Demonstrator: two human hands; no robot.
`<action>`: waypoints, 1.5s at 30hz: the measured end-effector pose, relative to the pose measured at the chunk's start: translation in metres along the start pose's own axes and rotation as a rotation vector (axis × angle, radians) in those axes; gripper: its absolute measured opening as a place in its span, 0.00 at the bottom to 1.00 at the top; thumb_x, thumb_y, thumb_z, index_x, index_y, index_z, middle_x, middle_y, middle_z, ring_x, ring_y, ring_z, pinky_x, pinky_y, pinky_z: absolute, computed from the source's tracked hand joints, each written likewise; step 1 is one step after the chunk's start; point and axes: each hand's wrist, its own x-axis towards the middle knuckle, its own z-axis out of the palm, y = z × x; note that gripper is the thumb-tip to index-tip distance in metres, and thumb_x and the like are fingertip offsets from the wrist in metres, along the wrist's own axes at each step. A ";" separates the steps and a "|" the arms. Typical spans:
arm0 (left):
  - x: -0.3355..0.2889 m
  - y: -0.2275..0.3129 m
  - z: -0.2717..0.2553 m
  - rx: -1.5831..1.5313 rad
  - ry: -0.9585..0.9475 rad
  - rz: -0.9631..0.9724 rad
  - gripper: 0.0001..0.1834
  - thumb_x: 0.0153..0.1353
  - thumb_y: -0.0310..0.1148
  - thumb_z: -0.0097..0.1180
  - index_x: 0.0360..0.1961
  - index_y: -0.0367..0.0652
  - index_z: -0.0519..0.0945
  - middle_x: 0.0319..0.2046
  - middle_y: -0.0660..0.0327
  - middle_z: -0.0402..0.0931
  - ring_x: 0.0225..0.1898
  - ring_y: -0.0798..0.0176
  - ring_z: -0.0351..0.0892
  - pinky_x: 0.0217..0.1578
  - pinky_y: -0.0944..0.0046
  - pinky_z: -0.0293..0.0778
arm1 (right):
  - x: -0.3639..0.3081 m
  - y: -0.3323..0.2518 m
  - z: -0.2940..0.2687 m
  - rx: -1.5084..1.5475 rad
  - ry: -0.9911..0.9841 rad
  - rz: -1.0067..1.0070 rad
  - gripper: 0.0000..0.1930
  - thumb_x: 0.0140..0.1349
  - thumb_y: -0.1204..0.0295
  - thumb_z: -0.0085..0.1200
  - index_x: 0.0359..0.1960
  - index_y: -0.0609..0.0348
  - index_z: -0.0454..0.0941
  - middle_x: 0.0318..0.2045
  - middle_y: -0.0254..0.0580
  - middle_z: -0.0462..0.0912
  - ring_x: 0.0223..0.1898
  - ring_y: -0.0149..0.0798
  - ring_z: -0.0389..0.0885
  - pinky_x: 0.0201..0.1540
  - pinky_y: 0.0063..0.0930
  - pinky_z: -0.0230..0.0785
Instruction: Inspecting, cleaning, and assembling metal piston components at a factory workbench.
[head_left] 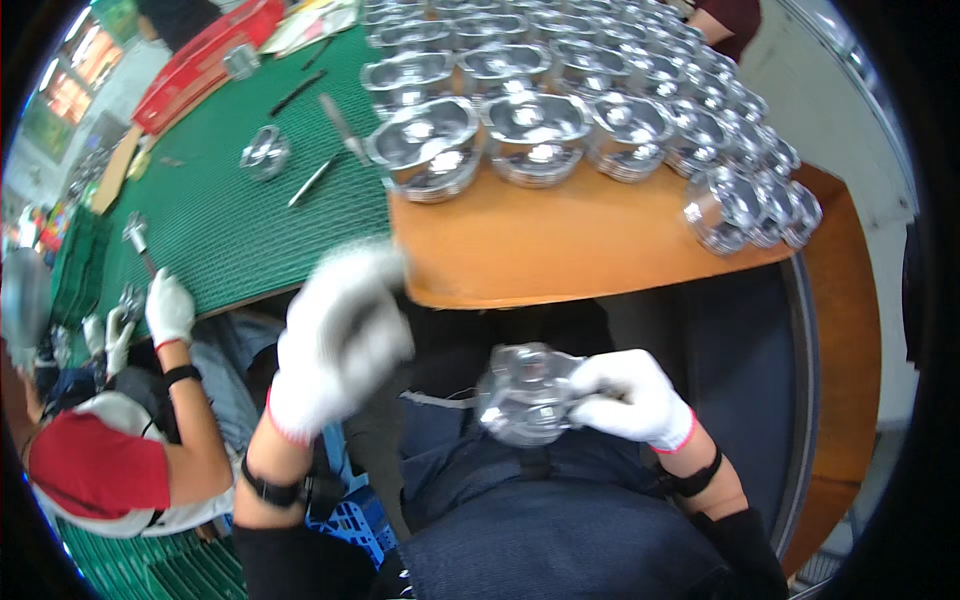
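In front of my lap, my right hand, in a white glove, grips a shiny metal piston by its right side. The piston is slightly smeared. My left hand, gloved too, is raised to the left of it, near the green mat's front edge and the corner of the orange board. Motion blurs its fingers, so I cannot make out whether they hold anything. Several more pistons stand in rows on the orange board ahead of me.
A green ribbed mat carries a lone piston, a pen-like metal tool and a dark rod. Behind is a red bin. A co-worker's gloved hand works at the left. A blue crate sits low beside me.
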 end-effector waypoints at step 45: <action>-0.056 0.067 0.065 -1.170 0.290 -0.585 0.59 0.46 0.50 0.71 0.67 0.41 0.43 0.56 0.41 0.63 0.56 0.43 0.70 0.56 0.47 0.69 | -0.020 -0.062 -0.032 0.110 0.168 0.378 0.17 0.56 0.76 0.51 0.48 0.64 0.71 0.36 0.43 0.81 0.31 0.30 0.77 0.36 0.28 0.71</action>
